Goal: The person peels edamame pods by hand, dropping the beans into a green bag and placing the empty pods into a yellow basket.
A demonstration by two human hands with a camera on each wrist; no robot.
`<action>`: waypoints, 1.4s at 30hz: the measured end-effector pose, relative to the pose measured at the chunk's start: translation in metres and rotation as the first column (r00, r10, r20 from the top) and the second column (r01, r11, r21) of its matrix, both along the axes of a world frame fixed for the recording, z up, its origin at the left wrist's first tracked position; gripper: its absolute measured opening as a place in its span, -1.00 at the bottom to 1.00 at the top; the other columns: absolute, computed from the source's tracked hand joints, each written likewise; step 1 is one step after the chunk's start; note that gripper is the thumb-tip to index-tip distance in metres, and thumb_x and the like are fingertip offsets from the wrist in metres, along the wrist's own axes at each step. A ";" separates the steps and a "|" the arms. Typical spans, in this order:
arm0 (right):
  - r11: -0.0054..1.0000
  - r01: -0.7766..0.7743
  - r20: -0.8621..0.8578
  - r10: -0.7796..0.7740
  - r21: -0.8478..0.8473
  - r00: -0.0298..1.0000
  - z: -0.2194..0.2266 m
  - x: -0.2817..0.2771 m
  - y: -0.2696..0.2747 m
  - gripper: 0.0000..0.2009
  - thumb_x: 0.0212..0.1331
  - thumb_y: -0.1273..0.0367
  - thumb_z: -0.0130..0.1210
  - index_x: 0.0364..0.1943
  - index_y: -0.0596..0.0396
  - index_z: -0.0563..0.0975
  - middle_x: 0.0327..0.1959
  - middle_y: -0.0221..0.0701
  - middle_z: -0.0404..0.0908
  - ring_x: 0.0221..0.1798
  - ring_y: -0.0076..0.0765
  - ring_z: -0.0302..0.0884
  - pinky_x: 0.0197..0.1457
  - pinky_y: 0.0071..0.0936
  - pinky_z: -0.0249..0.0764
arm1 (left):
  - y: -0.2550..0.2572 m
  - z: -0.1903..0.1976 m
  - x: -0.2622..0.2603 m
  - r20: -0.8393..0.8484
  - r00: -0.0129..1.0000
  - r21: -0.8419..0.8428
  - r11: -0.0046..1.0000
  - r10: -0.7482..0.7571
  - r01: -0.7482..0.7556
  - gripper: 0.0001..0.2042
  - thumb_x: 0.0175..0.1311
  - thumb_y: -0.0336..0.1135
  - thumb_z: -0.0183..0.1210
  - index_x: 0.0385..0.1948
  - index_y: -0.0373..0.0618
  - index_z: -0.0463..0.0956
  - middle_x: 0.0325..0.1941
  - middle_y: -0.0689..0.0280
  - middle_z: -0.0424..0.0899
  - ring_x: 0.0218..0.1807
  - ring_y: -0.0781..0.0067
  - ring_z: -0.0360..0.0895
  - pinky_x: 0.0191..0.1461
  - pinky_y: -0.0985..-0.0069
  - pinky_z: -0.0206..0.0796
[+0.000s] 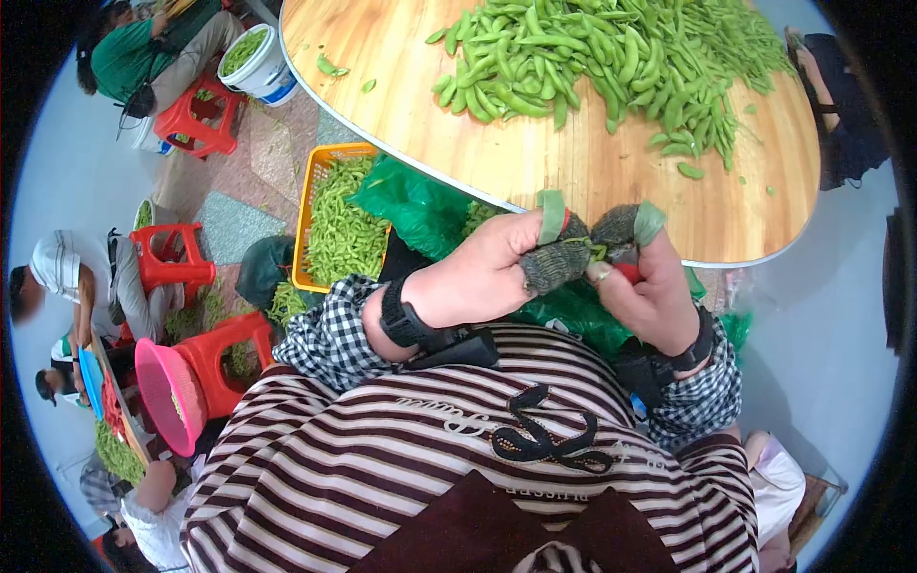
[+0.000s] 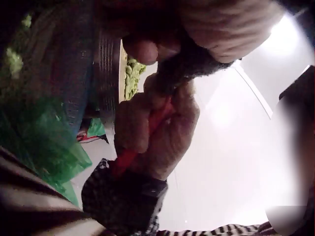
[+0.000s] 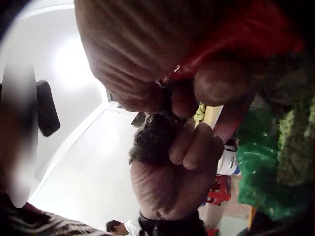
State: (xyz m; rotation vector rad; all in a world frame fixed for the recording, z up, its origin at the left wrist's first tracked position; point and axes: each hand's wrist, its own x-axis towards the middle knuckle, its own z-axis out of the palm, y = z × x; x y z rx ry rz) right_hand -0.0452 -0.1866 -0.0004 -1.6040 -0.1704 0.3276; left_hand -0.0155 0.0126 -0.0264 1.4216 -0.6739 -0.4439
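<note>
Both hands meet just below the near edge of a wooden table (image 1: 420, 115). The left hand (image 1: 475, 272) is curled, its fingertips pinching a small green edamame pod (image 1: 599, 252) largely hidden by the fingers. The right hand (image 1: 654, 296) comes up against it from the other side, fingers bent round a red strip-like thing (image 2: 160, 118) whose kind I cannot tell. In the right wrist view the red thing shows across the right palm. Dark knitted covers (image 1: 557, 266) and green tape wrap some fingers of both hands. A large heap of edamame pods (image 1: 611, 57) lies on the table.
A yellow crate (image 1: 303, 244) of pods stands on the floor beside green plastic bags (image 1: 411, 205). To the left are red stools (image 1: 222, 358), a pink basket (image 1: 158, 382) and a white bucket (image 1: 277, 81). Several people sit around.
</note>
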 end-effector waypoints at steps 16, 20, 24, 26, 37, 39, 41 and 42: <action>0.700 0.060 0.416 0.350 -0.712 0.839 0.017 -0.002 0.013 -0.74 -0.01 0.41 0.09 -0.25 0.24 0.35 -0.61 -0.14 0.47 -0.54 0.03 0.51 -0.50 -0.18 0.44 | 0.013 0.012 -0.007 0.420 0.906 0.353 0.928 -0.042 -0.121 -0.74 0.14 -0.35 0.16 -0.13 -0.17 0.48 -0.25 0.08 0.56 -0.19 -0.02 0.52 -0.14 0.28 0.36; 0.599 0.044 0.361 0.420 -0.800 0.833 0.019 -0.002 0.003 -0.77 0.04 0.41 0.08 -0.23 0.19 0.36 -0.55 -0.17 0.48 -0.49 -0.01 0.52 -0.47 -0.22 0.44 | 0.028 0.016 -0.010 0.331 0.943 0.331 0.933 0.029 -0.145 -0.75 0.21 -0.43 0.15 -0.07 -0.21 0.50 -0.14 0.17 0.61 -0.13 0.20 0.58 -0.02 0.43 0.37; 0.597 0.023 0.320 0.397 -0.802 0.860 0.034 0.001 -0.014 -0.79 0.07 0.39 0.06 -0.23 0.14 0.37 -0.54 -0.17 0.48 -0.48 0.00 0.51 -0.47 -0.19 0.43 | 0.055 0.024 -0.022 0.147 0.897 0.173 0.882 0.416 -0.437 -0.73 0.25 -0.44 0.11 -0.02 -0.18 0.50 -0.12 0.20 0.62 -0.04 0.36 0.55 0.01 0.49 0.35; 0.552 0.322 0.516 0.240 -0.769 0.822 0.029 0.015 -0.037 -0.80 0.09 0.38 0.05 -0.23 0.13 0.37 -0.57 -0.16 0.48 -0.49 0.03 0.50 -0.46 -0.14 0.42 | 0.095 0.020 -0.021 0.151 0.873 0.333 0.808 0.464 -0.487 -0.71 0.21 -0.45 0.13 -0.01 -0.18 0.49 -0.09 0.19 0.61 -0.02 0.38 0.53 0.04 0.49 0.33; 0.494 0.227 0.407 0.293 -0.839 0.865 0.038 0.041 -0.076 -0.79 0.12 0.39 0.08 -0.17 0.14 0.44 -0.39 -0.11 0.54 -0.31 0.09 0.54 -0.31 -0.25 0.44 | 0.195 -0.039 -0.040 0.674 0.643 0.647 0.129 0.364 -0.751 -0.73 0.05 -0.22 0.29 -0.29 -0.20 0.60 0.03 0.04 0.49 0.01 0.04 0.49 0.06 0.33 0.33; 0.378 0.319 0.428 0.253 -0.869 0.868 0.030 0.058 -0.089 -0.82 0.12 0.40 0.07 -0.22 0.14 0.42 -0.41 -0.11 0.53 -0.35 0.10 0.53 -0.34 -0.21 0.43 | 0.179 -0.026 -0.036 0.636 0.627 0.629 0.169 0.450 -0.759 -0.75 0.07 -0.23 0.28 -0.30 -0.21 0.59 -0.03 0.06 0.53 -0.03 0.06 0.52 0.03 0.33 0.35; 0.292 0.469 0.544 0.285 -0.834 0.789 0.026 0.066 -0.090 -0.86 0.11 0.41 0.06 -0.35 0.16 0.37 -0.45 -0.11 0.50 -0.44 0.10 0.50 -0.43 -0.09 0.39 | 0.163 -0.013 -0.026 0.528 0.695 0.631 0.323 0.487 -0.706 -0.81 0.10 -0.30 0.24 -0.34 -0.22 0.58 -0.24 0.10 0.60 -0.16 0.10 0.57 -0.10 0.35 0.38; 0.293 0.474 0.549 0.282 -0.830 0.787 0.023 0.069 -0.089 -0.86 0.11 0.41 0.06 -0.35 0.16 0.37 -0.45 -0.11 0.50 -0.44 0.10 0.50 -0.43 -0.09 0.39 | 0.153 -0.007 -0.021 0.534 0.693 0.627 0.323 0.485 -0.709 -0.81 0.10 -0.30 0.24 -0.34 -0.22 0.58 -0.24 0.10 0.60 -0.16 0.10 0.57 -0.10 0.35 0.38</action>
